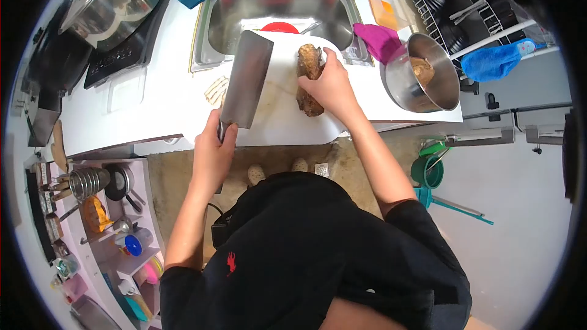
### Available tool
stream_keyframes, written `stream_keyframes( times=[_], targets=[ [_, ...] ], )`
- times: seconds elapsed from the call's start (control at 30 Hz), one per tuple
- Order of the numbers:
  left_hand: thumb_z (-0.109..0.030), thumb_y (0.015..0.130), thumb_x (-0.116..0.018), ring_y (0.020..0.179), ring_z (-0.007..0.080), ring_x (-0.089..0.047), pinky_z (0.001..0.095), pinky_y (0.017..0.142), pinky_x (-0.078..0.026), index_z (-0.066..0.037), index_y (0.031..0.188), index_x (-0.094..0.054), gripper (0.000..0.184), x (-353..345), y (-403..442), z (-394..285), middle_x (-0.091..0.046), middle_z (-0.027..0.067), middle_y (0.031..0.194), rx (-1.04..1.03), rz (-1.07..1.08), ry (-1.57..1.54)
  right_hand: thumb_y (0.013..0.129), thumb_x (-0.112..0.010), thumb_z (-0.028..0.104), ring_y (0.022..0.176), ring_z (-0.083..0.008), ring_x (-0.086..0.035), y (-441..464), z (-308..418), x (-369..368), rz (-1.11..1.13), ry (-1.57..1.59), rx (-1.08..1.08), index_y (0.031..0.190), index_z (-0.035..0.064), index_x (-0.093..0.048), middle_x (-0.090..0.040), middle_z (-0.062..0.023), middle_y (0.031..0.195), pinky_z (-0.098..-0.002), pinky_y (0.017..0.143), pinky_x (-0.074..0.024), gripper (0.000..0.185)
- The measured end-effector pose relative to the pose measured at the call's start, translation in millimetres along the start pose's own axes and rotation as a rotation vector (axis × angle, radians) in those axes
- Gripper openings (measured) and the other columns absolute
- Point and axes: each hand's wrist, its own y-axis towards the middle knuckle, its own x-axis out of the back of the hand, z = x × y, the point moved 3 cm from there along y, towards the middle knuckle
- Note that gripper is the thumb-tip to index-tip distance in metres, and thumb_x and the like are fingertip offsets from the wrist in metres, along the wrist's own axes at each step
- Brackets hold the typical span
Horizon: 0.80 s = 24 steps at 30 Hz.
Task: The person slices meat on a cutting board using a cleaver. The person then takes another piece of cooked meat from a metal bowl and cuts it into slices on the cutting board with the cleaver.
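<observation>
My left hand (213,150) is closed around the handle of a cleaver (247,79), whose wide blade points away from me over the left part of a white cutting board (278,110). My right hand (335,88) grips a long, brown, rough-skinned root (309,95) from its right side, thumb on the near part and fingers at the far part. The root lies lengthwise on the board, apart from the blade. Pale slices (217,90) lie beside the cleaver on the left, partly hidden by it.
Behind the board is a steel sink (281,9) holding a red bowl (279,27). A steel pot (428,73) with a brown piece inside stands at right, near a magenta cloth (377,41). A large lidded pot (116,3) sits on the cooktop (119,55) at left.
</observation>
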Motion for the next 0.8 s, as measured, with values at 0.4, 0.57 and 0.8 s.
stream_keyframes(
  times=[0.4, 0.57, 0.8],
  targets=[
    [-0.014, 0.096, -0.055, 0.052, 0.0078, -0.047, 0.0256, 0.049, -0.039, -0.002, 0.116, -0.054, 0.024, -2, -8, 21, -0.051, 0.0019, 0.061, -0.062, -0.026, -0.014, 0.067, -0.066, 0.025, 0.105, -0.0399, -0.058, 5, 6, -25, -0.126, -0.238, -0.039, 0.121, -0.0078, -0.049, -0.056, -0.0262, 0.114, -0.0435, 0.092, -0.0481, 0.066],
    [-0.014, 0.095, -0.055, 0.052, 0.0077, -0.048, 0.0255, 0.050, -0.039, -0.001, 0.116, -0.054, 0.024, 0, -10, 21, -0.052, 0.0017, 0.062, -0.042, -0.013, -0.058, 0.068, -0.063, 0.023, 0.103, -0.0405, -0.058, 4, 9, -27, -0.134, -0.258, -0.034, 0.121, -0.0058, -0.048, -0.056, -0.0260, 0.110, -0.0442, 0.091, -0.0482, 0.062],
    [-0.013, 0.095, -0.055, 0.052, 0.0079, -0.048, 0.0256, 0.049, -0.039, -0.002, 0.116, -0.054, 0.024, 3, -11, 17, -0.052, 0.0019, 0.060, -0.052, 0.015, -0.006, 0.068, -0.069, 0.024, 0.102, -0.0425, -0.054, 0, 3, -21, -0.122, -0.117, 0.035, 0.123, -0.0073, -0.046, -0.055, -0.0256, 0.106, -0.0470, 0.091, -0.0460, 0.067]
  ],
)
